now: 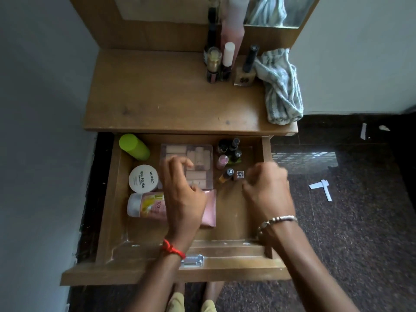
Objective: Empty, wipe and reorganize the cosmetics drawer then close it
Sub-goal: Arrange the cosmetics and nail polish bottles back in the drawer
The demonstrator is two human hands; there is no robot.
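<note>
The wooden drawer (234, 221) is pulled out under the dresser top. Inside lie a green bottle (134, 146), a white nail polish remover tub (143, 178), a pink and yellow tube (148, 207), a clear box of nail pieces (198, 158) and several small nail polish bottles (229, 152). My left hand (182, 199) hovers over the clear box and the tube, fingers apart, holding nothing. My right hand (267, 188) is inside the drawer's right part, blurred, fingers curled beside a small square bottle (240, 174); nothing shows in its grip.
On the dresser top (157, 95) stand several bottles (227, 61) near the back right, beside a crumpled striped cloth (280, 86). A mirror (162, 7) rises behind. White paper scraps (322, 188) lie on the dark floor to the right. A grey wall runs along the left.
</note>
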